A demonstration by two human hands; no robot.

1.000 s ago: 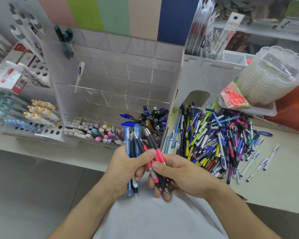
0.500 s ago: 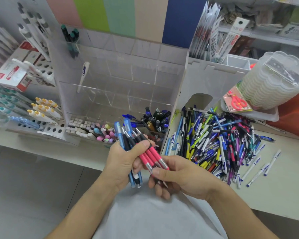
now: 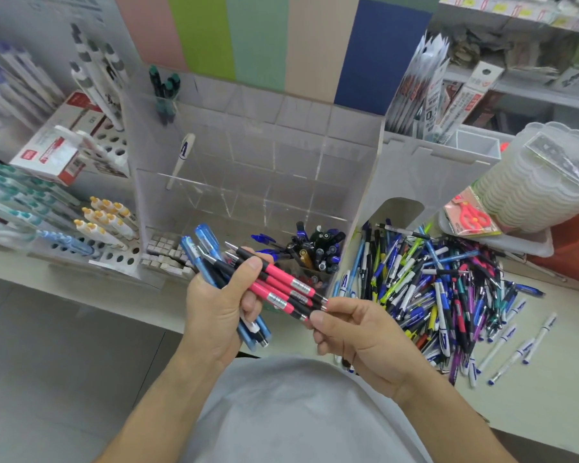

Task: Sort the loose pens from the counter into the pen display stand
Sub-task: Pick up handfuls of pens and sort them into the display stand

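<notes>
Clutching a bundle of blue pens (image 3: 211,259) and pink pens (image 3: 281,285), the left hand (image 3: 221,309) grips tight; the right hand (image 3: 358,335) pinches the pink tips, before the clear stand (image 3: 254,168), beside the surface's pen pile (image 3: 448,289).

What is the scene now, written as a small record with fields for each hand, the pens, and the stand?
left hand: grips a bundle of blue pens and pink-and-black pens
right hand: pinches the pink pens' lower ends
clear acrylic display stand: mostly unfilled; one front compartment holds dark pens
loose mixed-colour pen pile: on the white counter, right of the stand
</notes>
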